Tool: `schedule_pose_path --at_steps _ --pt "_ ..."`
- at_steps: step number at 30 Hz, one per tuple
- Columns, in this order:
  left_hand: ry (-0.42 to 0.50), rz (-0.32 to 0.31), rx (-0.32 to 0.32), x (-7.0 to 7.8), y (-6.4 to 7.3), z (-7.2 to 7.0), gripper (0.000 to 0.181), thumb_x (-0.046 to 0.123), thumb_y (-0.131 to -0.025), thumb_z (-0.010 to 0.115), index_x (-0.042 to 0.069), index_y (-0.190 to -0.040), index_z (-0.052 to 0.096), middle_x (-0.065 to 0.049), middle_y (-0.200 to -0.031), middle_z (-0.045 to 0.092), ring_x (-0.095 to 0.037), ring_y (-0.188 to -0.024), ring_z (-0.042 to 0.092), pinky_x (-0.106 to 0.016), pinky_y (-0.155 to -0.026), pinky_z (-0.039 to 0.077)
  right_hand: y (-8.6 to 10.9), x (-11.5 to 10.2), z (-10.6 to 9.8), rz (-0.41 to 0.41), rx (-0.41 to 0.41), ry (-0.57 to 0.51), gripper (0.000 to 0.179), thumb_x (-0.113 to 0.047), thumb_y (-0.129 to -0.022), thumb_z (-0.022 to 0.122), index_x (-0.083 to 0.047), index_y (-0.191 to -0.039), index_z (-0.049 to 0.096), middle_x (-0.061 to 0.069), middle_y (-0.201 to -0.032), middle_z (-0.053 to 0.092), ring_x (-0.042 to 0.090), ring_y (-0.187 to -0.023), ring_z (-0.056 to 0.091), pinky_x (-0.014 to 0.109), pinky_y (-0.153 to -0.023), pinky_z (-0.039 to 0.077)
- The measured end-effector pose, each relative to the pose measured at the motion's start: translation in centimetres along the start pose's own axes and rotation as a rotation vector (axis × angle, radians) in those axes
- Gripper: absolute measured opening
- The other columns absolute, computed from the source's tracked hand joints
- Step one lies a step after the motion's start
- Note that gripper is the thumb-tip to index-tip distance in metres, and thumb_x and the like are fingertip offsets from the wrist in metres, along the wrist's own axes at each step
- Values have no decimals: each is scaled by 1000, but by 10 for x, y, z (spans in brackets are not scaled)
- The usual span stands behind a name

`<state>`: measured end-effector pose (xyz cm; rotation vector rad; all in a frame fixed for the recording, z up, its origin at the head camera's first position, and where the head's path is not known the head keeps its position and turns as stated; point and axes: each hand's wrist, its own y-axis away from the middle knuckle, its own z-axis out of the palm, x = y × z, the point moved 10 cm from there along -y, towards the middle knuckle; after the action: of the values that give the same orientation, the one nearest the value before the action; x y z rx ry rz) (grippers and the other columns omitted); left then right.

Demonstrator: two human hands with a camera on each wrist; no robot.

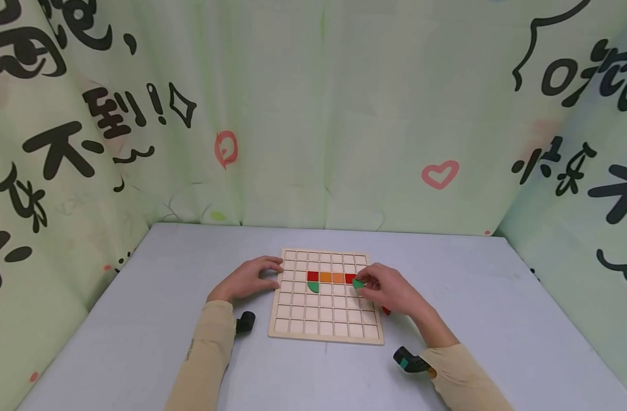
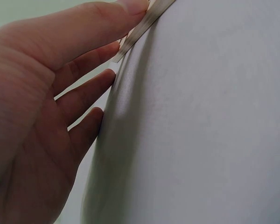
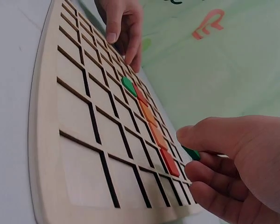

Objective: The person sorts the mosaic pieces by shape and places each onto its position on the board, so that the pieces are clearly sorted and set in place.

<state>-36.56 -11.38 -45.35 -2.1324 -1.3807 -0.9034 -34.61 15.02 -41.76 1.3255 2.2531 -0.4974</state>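
Note:
A wooden grid board (image 1: pixel 298 328) lies flat on the table. One row holds a red square (image 1: pixel 312 276), two orange squares (image 1: pixel 331 278) and another red square (image 3: pixel 169 162). Below the left red square sits a green quarter-round tile (image 1: pixel 313 287). My right hand (image 1: pixel 392 290) pinches a second green tile (image 1: pixel 359 283) between thumb and fingers, over the row's right end; in the right wrist view the fingers partly hide this tile (image 3: pixel 191 152). At the board's left edge rests my left hand (image 1: pixel 249 278), its thumb and fingertips touching the frame, fingers loosely extended.
A red piece (image 1: pixel 386 310) lies beside the board's right edge, partly hidden by my right hand. The white table (image 1: pixel 179 274) reaches back to a pale green curtain (image 1: pixel 375 114) with black writing. Black wrist cameras sit under both sleeves.

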Motion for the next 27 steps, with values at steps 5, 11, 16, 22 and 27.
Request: schedule_pose_path --at_steps 5,11,16,22,27 --pt "21 -17 1 -1 0 1 35 17 -86 76 8 -119 68 -3 -143 51 -28 -138 38 -44 -113 34 -9 -4 7 9 7 -25 22 -12 -87 73 -4 -106 66 1 -96 62 14 -82 55 28 -74 52" --pt "5 -16 -2 -2 -1 2 35 17 -86 76 8 -120 67 -4 -144 51 -29 -138 38 -44 -114 33 -14 -13 16 -8 -1 -34 22 -12 -88 73 -4 -107 67 2 -98 62 12 -82 55 30 -75 52" --pt "-10 -19 -6 -3 -2 1 36 18 -86 76 9 -120 67 -4 -144 50 -28 -139 38 -43 -114 33 -20 -25 23 -55 -6 -20 20 -11 -87 73 -3 -105 69 3 -95 64 11 -79 55 27 -72 51" --pt "-7 -11 -5 -2 -1 0 35 17 -86 76 9 -119 67 -3 -144 51 -28 -139 38 -43 -114 33 -25 -34 36 -48 -33 -11 20 -11 -86 75 -2 -103 70 3 -94 65 10 -77 55 23 -70 51" --pt "-3 -13 -6 -1 -1 1 36 17 -86 76 8 -119 67 -4 -144 51 -28 -139 38 -43 -114 33 -29 -37 41 -27 -16 -9 19 -12 -85 76 -4 -101 71 2 -93 66 9 -76 56 24 -71 52"
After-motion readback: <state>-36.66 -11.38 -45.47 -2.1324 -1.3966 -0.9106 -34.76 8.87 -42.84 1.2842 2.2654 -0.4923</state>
